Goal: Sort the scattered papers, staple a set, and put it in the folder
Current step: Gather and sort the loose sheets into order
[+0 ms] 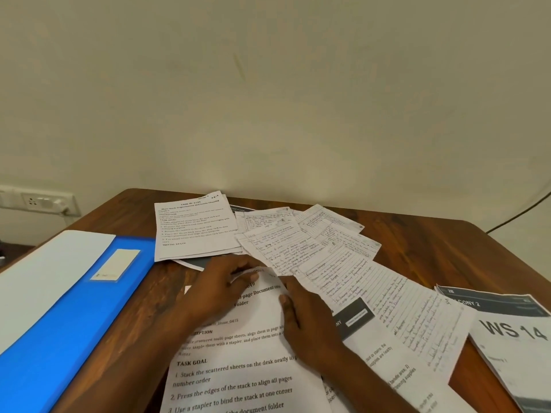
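Wooden bench [417, 248], against a plain wall [268, 84].

- Blue folder [74, 323]: lies open at bench's left side, a white sheet [50, 272] on its left half, a pale label [116, 265] on the blue flap.
- Printed task sheet [238, 377]: near edge, centre; headings "TASK GOAL" and numbered steps legible. Both hands rest on its top part.
- Left hand [220, 284]: palm down, fingers bent at the sheet's top edge, fingertips pinching or lifting a curled paper corner there. Grip partly closed on that edge.
- Right hand [310, 320]: flat on the sheet's right edge, fingers fairly straight, thumb pointing up-left. Grip open, pressing; holds nothing.
- Handwritten lined sheets [313, 248]: several, fanned and overlapping, centre to right of bench, running from far edge toward near right.
- Second printed sheet [193, 228]: far centre-left, on top of other pages, just right of folder.
- "WS 14" sheets [512, 338]: small stack at near right, overhanging bench edge.
- Wall socket plate [38, 201]: left, w/ plug. Dark cable [518, 210]: right, along wall.
- Stapler: can't tell where.
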